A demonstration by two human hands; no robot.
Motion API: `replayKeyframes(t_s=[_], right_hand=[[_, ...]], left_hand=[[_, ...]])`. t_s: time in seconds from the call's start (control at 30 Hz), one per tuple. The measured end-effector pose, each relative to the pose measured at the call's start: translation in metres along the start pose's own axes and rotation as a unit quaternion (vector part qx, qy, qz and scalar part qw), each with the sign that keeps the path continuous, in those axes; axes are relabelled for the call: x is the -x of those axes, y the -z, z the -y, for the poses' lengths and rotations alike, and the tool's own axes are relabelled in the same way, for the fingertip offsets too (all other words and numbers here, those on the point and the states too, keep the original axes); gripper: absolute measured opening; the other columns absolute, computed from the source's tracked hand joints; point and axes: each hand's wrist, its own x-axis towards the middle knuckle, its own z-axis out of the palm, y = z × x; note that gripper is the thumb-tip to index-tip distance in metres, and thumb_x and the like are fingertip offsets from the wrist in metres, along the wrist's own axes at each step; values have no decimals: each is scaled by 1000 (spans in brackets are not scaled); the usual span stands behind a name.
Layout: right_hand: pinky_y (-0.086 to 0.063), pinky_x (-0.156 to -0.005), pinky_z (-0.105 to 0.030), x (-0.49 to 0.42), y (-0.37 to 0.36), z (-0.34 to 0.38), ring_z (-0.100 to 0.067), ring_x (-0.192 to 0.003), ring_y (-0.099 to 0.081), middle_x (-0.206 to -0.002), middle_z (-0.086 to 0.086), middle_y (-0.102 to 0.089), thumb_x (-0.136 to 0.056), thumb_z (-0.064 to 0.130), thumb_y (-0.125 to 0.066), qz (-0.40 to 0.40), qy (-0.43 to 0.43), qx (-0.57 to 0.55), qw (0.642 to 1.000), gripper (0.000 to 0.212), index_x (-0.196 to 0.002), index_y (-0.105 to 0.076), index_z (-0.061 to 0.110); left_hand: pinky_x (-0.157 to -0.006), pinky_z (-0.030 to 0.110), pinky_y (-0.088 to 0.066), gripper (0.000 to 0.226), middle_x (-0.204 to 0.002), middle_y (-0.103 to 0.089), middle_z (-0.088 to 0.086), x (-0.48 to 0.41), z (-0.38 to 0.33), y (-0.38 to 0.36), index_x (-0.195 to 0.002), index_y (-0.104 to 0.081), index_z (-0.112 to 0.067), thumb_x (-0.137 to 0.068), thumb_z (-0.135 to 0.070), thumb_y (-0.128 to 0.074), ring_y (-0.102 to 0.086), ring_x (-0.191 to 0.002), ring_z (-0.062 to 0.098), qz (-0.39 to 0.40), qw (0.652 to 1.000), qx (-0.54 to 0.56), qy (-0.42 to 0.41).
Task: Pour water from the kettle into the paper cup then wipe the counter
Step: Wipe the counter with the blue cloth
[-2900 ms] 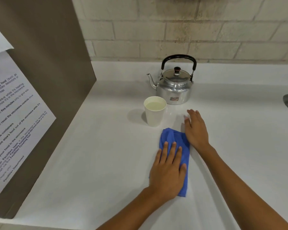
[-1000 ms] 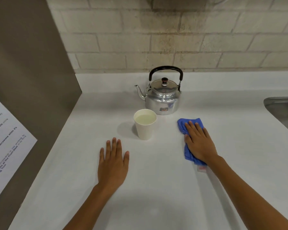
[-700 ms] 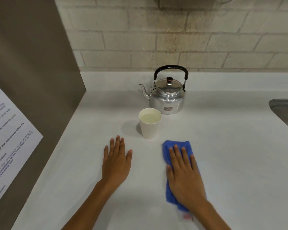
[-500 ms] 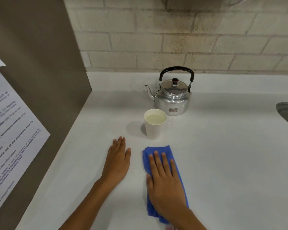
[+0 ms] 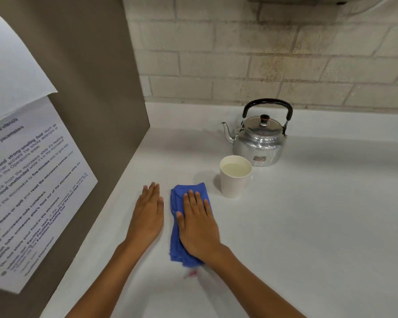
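Note:
A silver kettle (image 5: 260, 143) with a black handle stands upright at the back of the white counter (image 5: 308, 226). Just in front of it is a white paper cup (image 5: 233, 182) holding liquid. A folded blue cloth (image 5: 178, 198) lies flat on the counter, left of the cup. My right hand (image 5: 198, 223) presses palm-down on the cloth with fingers spread, covering most of it. My left hand (image 5: 148, 214) rests flat on the bare counter right beside the cloth, holding nothing.
A brown side panel (image 5: 78, 111) walls off the counter on the left, with a printed paper notice (image 5: 28, 180) stuck to it. A brick wall (image 5: 262, 53) runs along the back. A small pink-white tag (image 5: 190, 274) lies by my right wrist.
My right hand has slid the blue cloth leftward across the counter, from beside the kettle to next to my left hand. The left hand stayed flat; kettle and cup did not move.

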Motion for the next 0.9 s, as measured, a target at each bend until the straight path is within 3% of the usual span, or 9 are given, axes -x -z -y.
replayKeyframes(t_s=[0.13, 0.23, 0.37, 0.53, 0.7, 0.9], right_hand=[[9, -112, -24, 37, 14, -45, -12, -142, 11, -157, -1, 7, -99, 34, -17, -8, -15, -42, 999, 54, -145, 5, 14], [8, -113, -24, 58, 26, -86, -14, -143, 10, -157, -3, 5, -99, 32, -16, -33, -80, 22, 996, 53, -145, 3, 13], [8, -113, -27, 51, 36, -114, -19, -143, 11, -157, -8, 8, -99, 31, -16, -65, -137, 59, 987, 55, -144, 7, 9], [4, -116, -32, 27, 37, -130, -20, -144, 9, -157, -8, 6, -99, 35, -16, -79, -155, 73, 982, 57, -144, 5, 9], [2, -117, -34, 22, 37, -139, -19, -144, 6, -157, -7, 2, -98, 35, -16, -94, -167, 80, 978, 56, -145, 3, 10], [6, -116, -34, 21, 32, -139, -16, -143, 9, -157, -4, 4, -97, 35, -11, -99, -164, 92, 977, 55, -144, 7, 11]], left_hand=[[-114, 26, 2, 48, -156, -4, 2, 4, -11, -10, -143, -5, -14, -99, -23, -20, 2, -143, 13, 16, 1000, 4, -14], [-110, 22, 9, 54, -156, 6, 0, 14, -34, -38, -144, 1, -16, -98, -33, -22, 10, -142, 11, 35, 999, -11, -34], [-111, 30, 15, 65, -154, 15, 9, 26, -50, -73, -142, 10, -12, -94, -46, -18, 17, -141, 21, 20, 986, -151, -66], [-113, 32, 11, 62, -155, 11, 6, 5, -27, -65, -143, 8, -14, -95, -46, -16, 14, -142, 18, 18, 978, -191, -85], [-116, 39, 3, 59, -156, 1, 10, -63, -7, -39, -144, -1, -13, -96, -42, -19, 5, -143, 22, 4, 977, -207, -47], [-117, 42, 1, 56, -155, -3, 14, -121, -42, -55, -143, -4, -6, -97, -35, -19, 1, -143, 27, 0, 976, -213, -46]])
